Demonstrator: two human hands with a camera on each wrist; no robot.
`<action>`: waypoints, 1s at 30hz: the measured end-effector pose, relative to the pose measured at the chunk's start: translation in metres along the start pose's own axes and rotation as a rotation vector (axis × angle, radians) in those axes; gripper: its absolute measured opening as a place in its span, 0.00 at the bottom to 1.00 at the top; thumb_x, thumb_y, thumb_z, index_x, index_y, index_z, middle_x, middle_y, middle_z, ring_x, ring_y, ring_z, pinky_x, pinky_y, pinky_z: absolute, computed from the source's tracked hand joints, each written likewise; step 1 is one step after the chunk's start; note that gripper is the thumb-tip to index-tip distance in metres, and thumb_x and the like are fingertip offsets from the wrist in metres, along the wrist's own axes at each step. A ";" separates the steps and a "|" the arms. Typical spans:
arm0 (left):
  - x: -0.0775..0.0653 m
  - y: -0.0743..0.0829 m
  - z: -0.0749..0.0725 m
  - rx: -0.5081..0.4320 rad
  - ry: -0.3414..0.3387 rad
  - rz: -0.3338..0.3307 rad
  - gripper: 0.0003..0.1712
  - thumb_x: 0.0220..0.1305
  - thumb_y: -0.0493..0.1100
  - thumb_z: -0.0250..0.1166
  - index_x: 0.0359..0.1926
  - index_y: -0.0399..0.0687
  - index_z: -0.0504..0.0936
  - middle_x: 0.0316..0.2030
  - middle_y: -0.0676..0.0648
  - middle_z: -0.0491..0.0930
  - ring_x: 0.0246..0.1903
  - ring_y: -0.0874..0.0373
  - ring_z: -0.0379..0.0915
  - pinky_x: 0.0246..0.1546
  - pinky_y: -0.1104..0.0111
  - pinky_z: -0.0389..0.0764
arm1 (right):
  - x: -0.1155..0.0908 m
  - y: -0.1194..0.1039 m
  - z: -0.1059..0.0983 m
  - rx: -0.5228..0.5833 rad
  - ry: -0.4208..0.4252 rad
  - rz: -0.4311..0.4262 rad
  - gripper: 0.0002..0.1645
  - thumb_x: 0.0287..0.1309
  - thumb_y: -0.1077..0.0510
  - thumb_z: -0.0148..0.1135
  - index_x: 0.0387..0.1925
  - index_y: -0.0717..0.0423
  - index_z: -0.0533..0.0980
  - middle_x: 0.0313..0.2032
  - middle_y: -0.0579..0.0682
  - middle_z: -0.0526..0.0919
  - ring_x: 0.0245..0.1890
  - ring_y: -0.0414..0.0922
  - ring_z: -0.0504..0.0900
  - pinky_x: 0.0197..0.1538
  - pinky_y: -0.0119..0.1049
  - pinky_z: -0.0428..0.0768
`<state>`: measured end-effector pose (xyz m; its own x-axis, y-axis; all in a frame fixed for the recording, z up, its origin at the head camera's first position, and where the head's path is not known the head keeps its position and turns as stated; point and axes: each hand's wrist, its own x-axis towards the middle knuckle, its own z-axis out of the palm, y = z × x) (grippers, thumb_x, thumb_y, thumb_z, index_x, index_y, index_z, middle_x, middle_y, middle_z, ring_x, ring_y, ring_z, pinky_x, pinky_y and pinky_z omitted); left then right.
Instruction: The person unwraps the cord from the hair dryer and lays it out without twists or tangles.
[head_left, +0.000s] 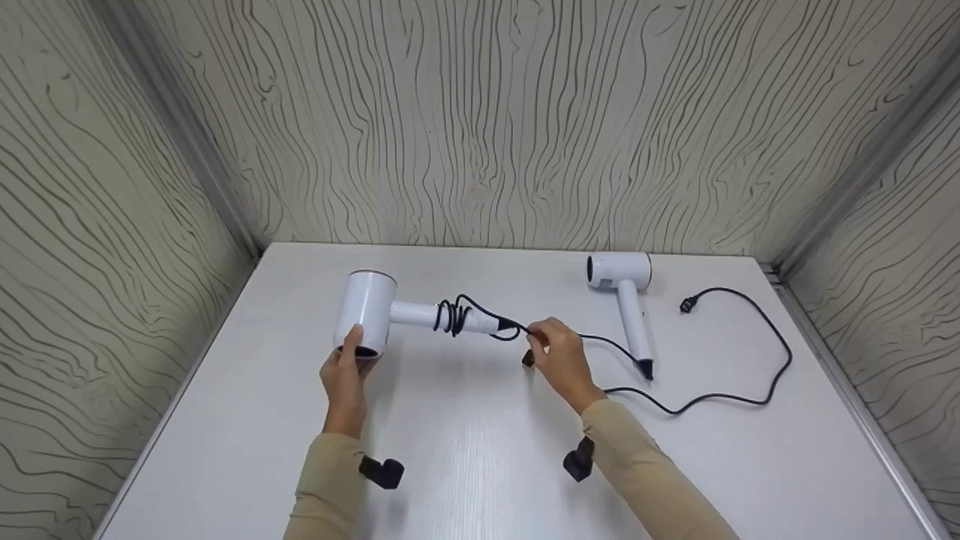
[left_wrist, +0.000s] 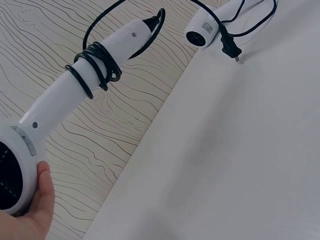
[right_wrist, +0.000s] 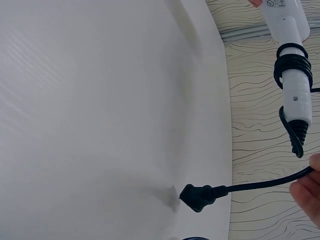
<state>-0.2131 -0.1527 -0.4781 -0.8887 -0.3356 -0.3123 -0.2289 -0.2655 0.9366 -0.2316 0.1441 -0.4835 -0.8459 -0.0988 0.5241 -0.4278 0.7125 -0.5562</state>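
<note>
White hair dryer [head_left: 416, 313] is held above the tabletop [head_left: 450, 450], left hand [head_left: 346, 384] gripping its barrel [head_left: 366, 306] with curled fingers, right hand [head_left: 564, 364] pinching its cord [right_wrist: 265, 183]; light, even tension should spare the coils [right_wrist: 292, 65] snags.

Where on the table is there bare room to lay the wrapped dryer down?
The table shows bare room between the left hand and right hand, toward the person; left of the left hand; and at the back, between the wrapped dryer and second dryer. It is crowded right of the right hand, where the second dryer and a loose black cord spread.
</note>
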 end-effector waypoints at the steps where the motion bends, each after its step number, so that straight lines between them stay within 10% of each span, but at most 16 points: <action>1: 0.000 0.000 0.000 0.004 -0.005 0.002 0.44 0.66 0.64 0.53 0.70 0.38 0.59 0.66 0.39 0.65 0.63 0.51 0.68 0.64 0.68 0.75 | 0.001 0.001 0.000 0.001 0.012 -0.001 0.04 0.53 0.71 0.65 0.32 0.64 0.80 0.28 0.54 0.82 0.29 0.44 0.82 0.34 0.32 0.84; 8: -0.001 0.001 -0.001 0.023 -0.040 0.012 0.44 0.66 0.65 0.53 0.70 0.38 0.59 0.66 0.40 0.65 0.63 0.52 0.67 0.69 0.61 0.70 | 0.004 0.007 0.000 -0.016 0.037 0.067 0.03 0.53 0.70 0.65 0.31 0.64 0.79 0.28 0.54 0.82 0.28 0.45 0.82 0.32 0.33 0.83; 18: 0.000 -0.001 -0.002 -0.001 -0.034 0.028 0.39 0.67 0.60 0.53 0.65 0.33 0.65 0.57 0.41 0.71 0.45 0.65 0.75 0.44 0.80 0.79 | 0.009 0.017 0.000 -0.006 0.034 0.153 0.02 0.55 0.69 0.63 0.31 0.66 0.78 0.29 0.56 0.82 0.30 0.45 0.82 0.34 0.36 0.84; 30: -0.002 0.002 -0.002 -0.053 -0.112 0.050 0.39 0.70 0.64 0.43 0.70 0.42 0.59 0.60 0.41 0.68 0.47 0.61 0.78 0.50 0.75 0.81 | 0.004 0.031 0.009 -0.022 0.053 0.183 0.03 0.53 0.72 0.64 0.30 0.65 0.78 0.31 0.57 0.82 0.34 0.50 0.84 0.38 0.37 0.86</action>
<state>-0.2105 -0.1546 -0.4756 -0.9381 -0.2470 -0.2428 -0.1644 -0.2996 0.9398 -0.2514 0.1593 -0.5048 -0.8908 0.0706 0.4488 -0.2602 0.7305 -0.6314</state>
